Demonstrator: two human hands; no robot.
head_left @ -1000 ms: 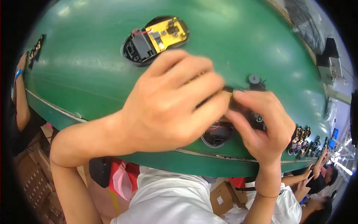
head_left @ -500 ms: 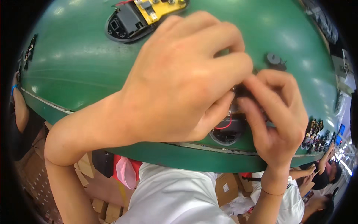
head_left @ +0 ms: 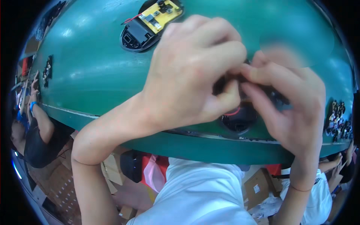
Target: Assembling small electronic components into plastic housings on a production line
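My left hand [head_left: 195,69] reaches across in a closed pinch, its fingers curled and its back covering much of the work. Opposite it, my right hand [head_left: 296,97] also pinches, thumb and forefinger tips meeting those of the left. Something small and dark sits between the fingertips, too hidden and blurred to name. Just below them a black rounded device base [head_left: 240,122] with a red wire lies near the table edge, partly covered by the hands. Beyond my left hand lies another black oval base [head_left: 135,35], resembling an opened computer mouse, with a yellow circuit board [head_left: 159,17] and red wire.
The green table [head_left: 93,80] curves around in front of me. Small dark parts [head_left: 47,71] lie at its left, and a cluster of parts [head_left: 337,118] at its right. People sit on both sides. Cardboard boxes [head_left: 258,187] and a pink cloth [head_left: 153,174] are below the edge.
The view has turned, so the table and parts appear shifted rightward. Both hands stay pinched together over the near base, with a slight shift of the fingers.
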